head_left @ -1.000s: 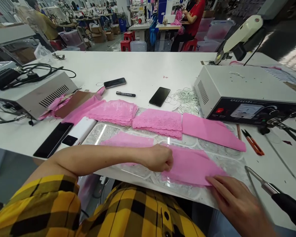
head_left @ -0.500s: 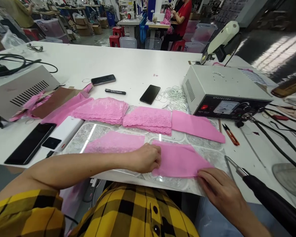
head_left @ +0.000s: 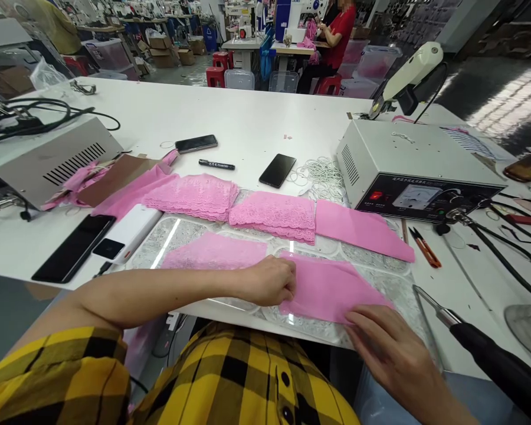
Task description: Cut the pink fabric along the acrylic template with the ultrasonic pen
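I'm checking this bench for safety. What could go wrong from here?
The long, black-handled tool with a metal tip is close to the bare right hand, which might brush it. The flat, plain pink fabric piece could crease or shift if the left hand, at its left edge, slips.

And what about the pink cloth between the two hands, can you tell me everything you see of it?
The pink cloth looks like plain, thin fabric with a few faint creases. It lies nearly flat on a marble-patterned grey surface, broad at its left end and narrowing toward the right. The left hand touches its left end, and fingers of the right hand touch its near edge toward the right. The hands hide small parts.
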A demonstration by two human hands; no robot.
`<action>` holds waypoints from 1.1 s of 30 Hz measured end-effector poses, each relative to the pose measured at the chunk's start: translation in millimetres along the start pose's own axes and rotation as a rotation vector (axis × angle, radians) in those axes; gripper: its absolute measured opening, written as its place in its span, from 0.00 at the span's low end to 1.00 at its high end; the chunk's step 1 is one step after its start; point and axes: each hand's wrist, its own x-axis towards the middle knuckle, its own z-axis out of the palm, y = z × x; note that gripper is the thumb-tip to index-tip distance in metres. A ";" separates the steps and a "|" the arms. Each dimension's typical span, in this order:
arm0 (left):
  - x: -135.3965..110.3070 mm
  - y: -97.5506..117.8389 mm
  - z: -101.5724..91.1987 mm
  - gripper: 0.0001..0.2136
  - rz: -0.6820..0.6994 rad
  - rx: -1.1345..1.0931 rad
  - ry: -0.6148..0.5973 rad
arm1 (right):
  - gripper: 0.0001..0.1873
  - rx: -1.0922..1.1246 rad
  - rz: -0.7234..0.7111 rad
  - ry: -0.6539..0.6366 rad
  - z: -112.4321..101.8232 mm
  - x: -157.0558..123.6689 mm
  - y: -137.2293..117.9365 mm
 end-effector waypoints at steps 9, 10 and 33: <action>0.4 2.6 -3.9 0.05 0.015 0.006 -0.024 | 0.08 0.125 -0.034 -0.014 32.5 31.1 -30.0; 0.0 2.9 -4.4 0.05 0.017 0.005 -0.026 | 0.07 0.122 -0.037 -0.018 34.1 30.4 -29.6; 5.7 14.1 7.0 0.03 0.095 0.089 0.074 | 0.05 0.117 0.009 0.010 38.6 33.7 -22.4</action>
